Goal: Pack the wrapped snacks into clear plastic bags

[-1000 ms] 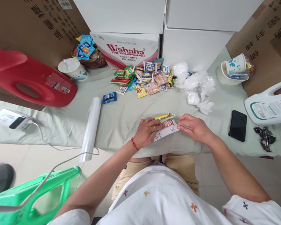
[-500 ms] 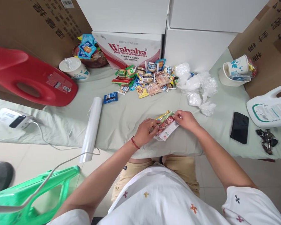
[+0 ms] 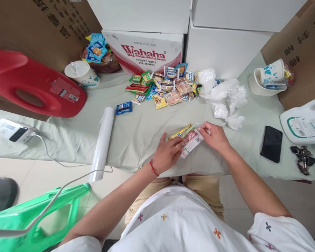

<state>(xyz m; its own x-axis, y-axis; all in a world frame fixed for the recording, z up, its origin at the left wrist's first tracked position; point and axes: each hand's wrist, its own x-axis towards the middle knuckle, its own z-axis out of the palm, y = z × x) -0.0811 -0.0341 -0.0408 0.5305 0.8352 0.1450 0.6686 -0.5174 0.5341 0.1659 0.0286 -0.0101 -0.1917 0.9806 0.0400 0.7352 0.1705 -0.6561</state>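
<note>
Just in front of me on the cloth is a clear plastic bag (image 3: pixel 192 144) with several snack packets inside, yellow, green and dark red, and a white panel with a barcode. My left hand (image 3: pixel 169 152), with a red cord bracelet and a ring, grips its left side, fingers laid over the packets and one finger sticking out. My right hand (image 3: pixel 214 136) is closed in a pinch at the bag's upper right edge. Beyond my hands lies a pile of small wrapped snacks (image 3: pixel 164 87), with crumpled clear plastic bags (image 3: pixel 225 98) beside it.
Left are a plastic film roll (image 3: pixel 103 143), a blue packet (image 3: pixel 124 108), a paper tub (image 3: pixel 82 74) and a red jug (image 3: pixel 36 84). Right are a phone (image 3: pixel 271 143), keys (image 3: pixel 303 159), a white bottle (image 3: pixel 304 120) and paper cups (image 3: pixel 269 78). White boxes (image 3: pixel 147 52) stand behind.
The bag has shifted slightly right with both hands. My left hand has spread more across the packets, one finger lifting away. My right hand keeps its pinch at the edge.
</note>
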